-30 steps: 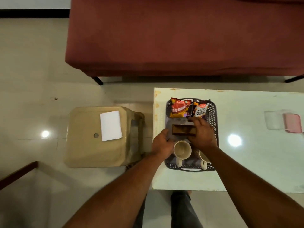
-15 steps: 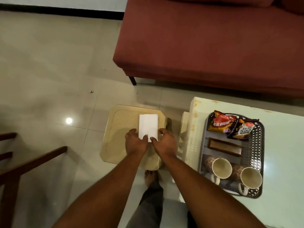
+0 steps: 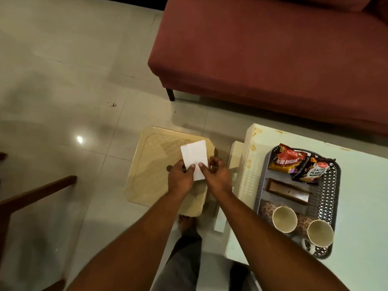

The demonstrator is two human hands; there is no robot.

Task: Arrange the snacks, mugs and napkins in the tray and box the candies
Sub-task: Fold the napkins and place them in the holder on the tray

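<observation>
Napkins (image 3: 194,159), a small white stack, sat pinched in both your hands above the beige stool (image 3: 151,164): your left hand (image 3: 181,179) gripped the near left edge, thumb on top, and your right hand (image 3: 216,175) clamped the near right edge the same way. Off to your right, the tray (image 3: 329,185) on the counter (image 3: 361,206) carried two snack packets (image 3: 300,164) at its far end, a brown box (image 3: 288,191) in the middle and two mugs (image 3: 302,224) nearest you.
</observation>
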